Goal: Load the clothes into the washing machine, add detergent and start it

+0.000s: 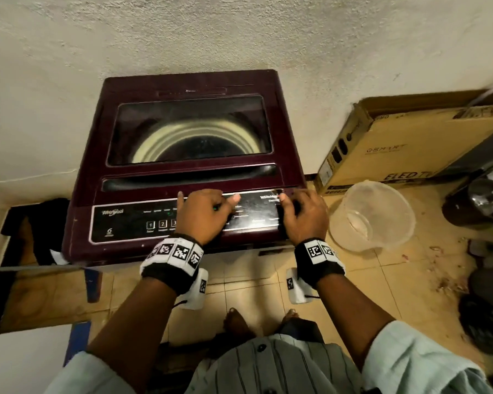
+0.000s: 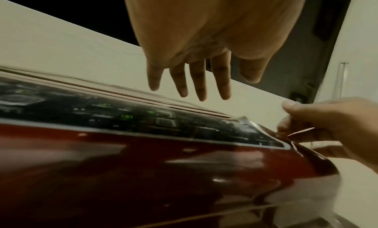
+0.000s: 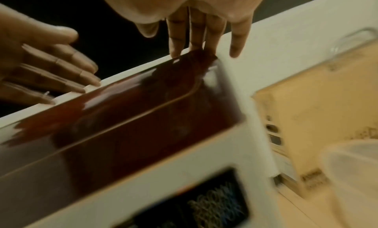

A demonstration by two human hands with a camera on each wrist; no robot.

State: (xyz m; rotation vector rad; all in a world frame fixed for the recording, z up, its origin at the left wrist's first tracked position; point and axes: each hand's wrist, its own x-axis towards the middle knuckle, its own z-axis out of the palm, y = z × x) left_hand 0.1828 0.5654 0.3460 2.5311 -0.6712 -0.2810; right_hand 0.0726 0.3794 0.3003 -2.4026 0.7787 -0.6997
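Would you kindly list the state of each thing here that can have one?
Washing machine lid: closed.
Control panel: powered, green lights showing.
Clear plastic tub: upright on the floor, seemingly empty.
Cardboard box: lying flat.
Left hand: open, over the panel.
Right hand: open, at the panel's right end.

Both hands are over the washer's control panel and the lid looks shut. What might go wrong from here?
1. Both the left hand and the right hand hover over the lit control panel; several spread fingers could hit the wrong button.
2. Through the closed lid the drum looks dark, so I cannot confirm clothes or detergent are inside.
3. The clear plastic tub sits on the floor beside the washing machine, near the bare feet; a step right could knock it.
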